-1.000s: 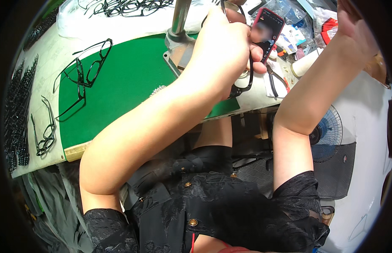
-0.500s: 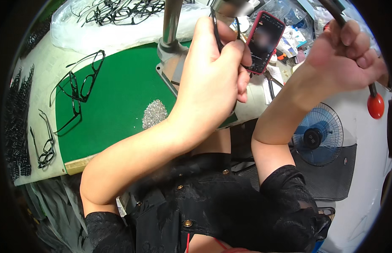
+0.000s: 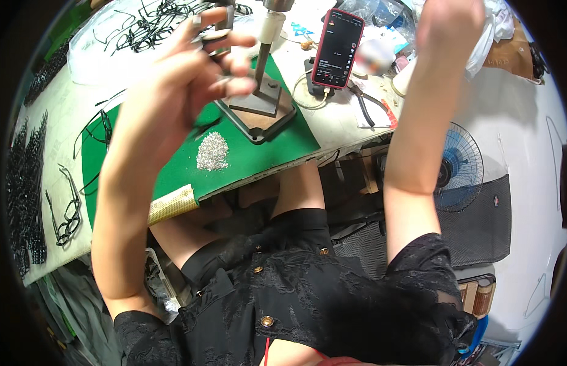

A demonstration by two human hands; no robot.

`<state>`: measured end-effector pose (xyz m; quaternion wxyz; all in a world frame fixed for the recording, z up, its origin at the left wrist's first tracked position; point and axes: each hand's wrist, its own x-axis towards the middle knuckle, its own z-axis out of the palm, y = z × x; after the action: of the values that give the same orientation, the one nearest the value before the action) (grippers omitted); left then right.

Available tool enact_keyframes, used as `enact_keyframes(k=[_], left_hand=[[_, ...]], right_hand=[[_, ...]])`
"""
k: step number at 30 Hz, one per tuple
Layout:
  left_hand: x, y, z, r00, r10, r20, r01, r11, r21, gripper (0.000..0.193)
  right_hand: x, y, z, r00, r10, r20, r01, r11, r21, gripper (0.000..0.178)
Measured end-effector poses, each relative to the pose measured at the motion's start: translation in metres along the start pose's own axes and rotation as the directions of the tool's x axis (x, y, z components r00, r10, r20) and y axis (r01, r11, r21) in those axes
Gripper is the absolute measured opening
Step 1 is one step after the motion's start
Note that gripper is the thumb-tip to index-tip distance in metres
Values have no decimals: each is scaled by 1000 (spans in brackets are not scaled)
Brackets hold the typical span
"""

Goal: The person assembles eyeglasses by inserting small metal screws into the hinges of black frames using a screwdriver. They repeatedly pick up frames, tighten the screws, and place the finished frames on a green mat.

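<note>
My left hand is raised over the green mat, left of the metal press, and smeared by motion. Black parts of an eyeglass frame show between its fingers, and a dark piece juts out below the hand. Lifted at the upper right edge, my right hand is blurred, its fingers hidden; whether it holds anything cannot be seen. A heap of tiny silvery metal parts lies on the green mat beside the press base. Another black eyeglass frame rests at the mat's left edge.
Black frames pile on clear plastic at the back left. A phone in a red case stands right of the press, with pliers near it. One folded frame lies far left. A fan stands below right.
My left hand has swung left, away from the press, with the eyeglass frame. My right hand has risen, and the red-knobbed lever near it is out of sight. The view has shifted.
</note>
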<state>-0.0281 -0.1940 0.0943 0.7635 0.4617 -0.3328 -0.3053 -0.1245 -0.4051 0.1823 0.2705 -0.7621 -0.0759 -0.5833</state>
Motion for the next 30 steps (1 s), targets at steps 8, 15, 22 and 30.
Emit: enact_keyframes(k=[8,15,22,30], left_hand=[[-108,31,-94,934,345,90,-118,61,991,48],[-130,-10,-151,540,770,-340,-31,421,906,48],[-129,-17,-166,524,733,-433,-170,588,791,50],[-145,-28,-200,759,322,-566,-394,919,-5,33]], right_hand=[[-230,-1,58,679,75,730,-98,995,-10,35],[-249,-2,53,560,31,828,49,996,-70,53],[-249,-3,53,556,-2,831,54,998,-34,50],[-252,-5,44,597,138,790,-61,990,-126,53]])
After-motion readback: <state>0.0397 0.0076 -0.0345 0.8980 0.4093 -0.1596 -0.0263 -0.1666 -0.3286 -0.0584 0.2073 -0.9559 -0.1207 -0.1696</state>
